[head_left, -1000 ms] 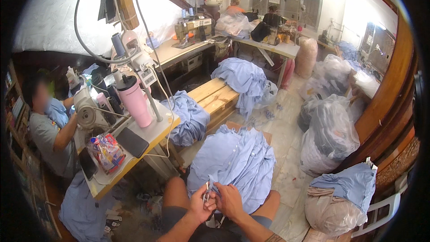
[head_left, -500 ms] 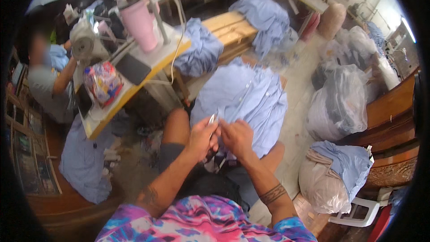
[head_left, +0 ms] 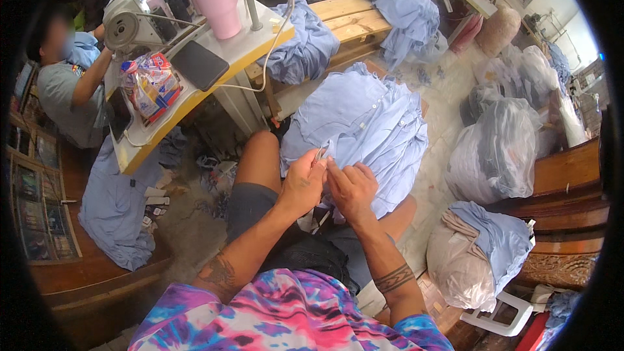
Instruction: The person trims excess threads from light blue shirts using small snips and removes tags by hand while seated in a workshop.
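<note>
In front of my knees a heap of light blue shirts (head_left: pixel 351 107) is piled up, with small buttons showing on the top one. My left hand (head_left: pixel 301 183) is closed around small metal thread snips (head_left: pixel 320 153), whose tips stick up past the thumb. Close beside it, my right hand (head_left: pixel 354 190) is closed, thumb and forefinger pinched near the snips. What lies in that pinch is too small to make out. Both hands are over the near edge of the heap.
At left, a table (head_left: pixel 140 151) holds a sewing machine (head_left: pixel 127 26), a pink tumbler (head_left: pixel 218 0), a phone (head_left: pixel 199 65) and a bread bag (head_left: pixel 151 84). A person (head_left: pixel 71 91) sits beyond. Blue cloth covers part of a wooden bench (head_left: pixel 344 19). Stuffed plastic bags (head_left: pixel 497 149) stand at right.
The view has shifted slightly, so my hands appear a little higher and further right. The snips remain in my left hand, and my right hand's fingers remain close to them.
</note>
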A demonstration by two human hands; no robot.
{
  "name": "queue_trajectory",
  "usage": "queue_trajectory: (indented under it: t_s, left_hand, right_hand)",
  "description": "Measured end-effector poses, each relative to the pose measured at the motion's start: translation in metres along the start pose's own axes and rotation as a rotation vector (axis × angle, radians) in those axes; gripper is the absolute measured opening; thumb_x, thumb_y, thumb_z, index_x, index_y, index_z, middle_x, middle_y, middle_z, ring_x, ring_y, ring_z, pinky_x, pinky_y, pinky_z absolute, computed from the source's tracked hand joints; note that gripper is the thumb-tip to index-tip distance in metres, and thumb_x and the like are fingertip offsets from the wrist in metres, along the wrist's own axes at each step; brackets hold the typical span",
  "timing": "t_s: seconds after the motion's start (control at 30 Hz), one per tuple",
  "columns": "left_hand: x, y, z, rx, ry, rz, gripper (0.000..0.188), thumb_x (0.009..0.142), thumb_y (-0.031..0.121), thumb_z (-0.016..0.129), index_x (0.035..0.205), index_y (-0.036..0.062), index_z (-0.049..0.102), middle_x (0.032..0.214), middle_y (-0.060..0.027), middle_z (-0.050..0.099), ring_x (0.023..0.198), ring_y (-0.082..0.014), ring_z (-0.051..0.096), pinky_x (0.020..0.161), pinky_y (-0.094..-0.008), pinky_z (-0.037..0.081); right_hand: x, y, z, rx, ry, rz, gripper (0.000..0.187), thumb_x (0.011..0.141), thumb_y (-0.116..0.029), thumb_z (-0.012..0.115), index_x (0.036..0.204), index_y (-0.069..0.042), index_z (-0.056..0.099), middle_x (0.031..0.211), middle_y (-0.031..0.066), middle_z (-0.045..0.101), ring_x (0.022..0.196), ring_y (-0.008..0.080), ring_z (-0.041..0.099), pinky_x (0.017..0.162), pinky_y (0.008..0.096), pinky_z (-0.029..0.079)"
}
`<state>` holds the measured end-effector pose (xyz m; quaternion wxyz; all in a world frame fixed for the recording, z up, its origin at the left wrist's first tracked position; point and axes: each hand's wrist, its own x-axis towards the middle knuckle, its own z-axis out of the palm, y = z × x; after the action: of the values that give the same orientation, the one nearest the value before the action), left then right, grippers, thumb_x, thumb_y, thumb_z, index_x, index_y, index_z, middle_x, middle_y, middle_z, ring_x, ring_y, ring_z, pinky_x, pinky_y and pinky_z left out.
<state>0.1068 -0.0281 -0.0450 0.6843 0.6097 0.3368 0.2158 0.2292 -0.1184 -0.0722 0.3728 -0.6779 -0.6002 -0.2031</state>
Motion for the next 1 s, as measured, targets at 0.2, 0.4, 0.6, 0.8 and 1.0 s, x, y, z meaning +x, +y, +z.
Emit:
queue_trajectory:
  t_s: [0.2, 0.4, 0.6, 0.8, 1.0]
  left_hand:
    - [0.008, -0.009, -0.009, 0.162, 0.02, 0.051, 0.024, 0.106, 0.017, 0.048, 0.113, -0.0011, 0.062, 0.071, 0.0013, 0.053, 0.047, -0.0061, 0.046, 0.039, -0.0258, 0.039]
    - [0.003, 0.008, -0.011, 0.158, 0.045, -0.024, 0.024, 0.099, 0.018, 0.051, 0.099, -0.0044, 0.06, 0.073, -0.0193, 0.059, 0.065, -0.0291, 0.057, 0.065, -0.043, 0.046]
    - [0.01, -0.009, -0.021, 0.293, 0.032, 0.134, 0.026, 0.104, 0.019, 0.051, 0.109, -0.0034, 0.063, 0.069, 0.0008, 0.053, 0.057, -0.0077, 0.05, 0.051, -0.028, 0.042]
    - [0.0, -0.001, -0.018, 0.302, 0.011, 0.171, 0.03, 0.102, 0.018, 0.053, 0.118, -0.0051, 0.062, 0.07, -0.0014, 0.056, 0.063, -0.0095, 0.054, 0.058, -0.0295, 0.045]
    - [-0.009, 0.011, -0.02, 0.237, -0.047, 0.14, 0.034, 0.101, 0.017, 0.053, 0.125, -0.0052, 0.059, 0.074, -0.0034, 0.06, 0.063, -0.0112, 0.056, 0.058, -0.0297, 0.046]
  right_hand:
    - [-0.007, 0.002, 0.003, -0.007, -0.034, -0.063, 0.031, 0.077, -0.006, 0.079, 0.107, -0.012, 0.078, 0.062, -0.0007, 0.041, 0.057, 0.0152, 0.051, 0.07, 0.0355, 0.052]
    - [-0.012, 0.007, 0.002, 0.074, -0.072, -0.036, 0.033, 0.077, -0.005, 0.08, 0.109, -0.012, 0.078, 0.061, -0.0012, 0.045, 0.055, 0.0157, 0.051, 0.069, 0.0343, 0.05]
    - [-0.012, -0.009, 0.0, 0.149, -0.045, 0.147, 0.031, 0.078, -0.004, 0.08, 0.108, -0.009, 0.078, 0.063, 0.0, 0.054, 0.055, 0.0187, 0.054, 0.064, 0.035, 0.047]
    - [-0.016, -0.022, 0.003, 0.074, 0.0, 0.309, 0.03, 0.073, -0.008, 0.08, 0.103, -0.01, 0.077, 0.082, 0.0021, 0.066, 0.073, 0.0216, 0.063, 0.066, 0.0356, 0.047]
    - [0.009, -0.032, -0.004, 0.124, -0.051, 0.406, 0.038, 0.075, -0.005, 0.076, 0.112, -0.009, 0.073, 0.082, 0.0052, 0.066, 0.074, 0.0246, 0.062, 0.072, 0.0375, 0.045]
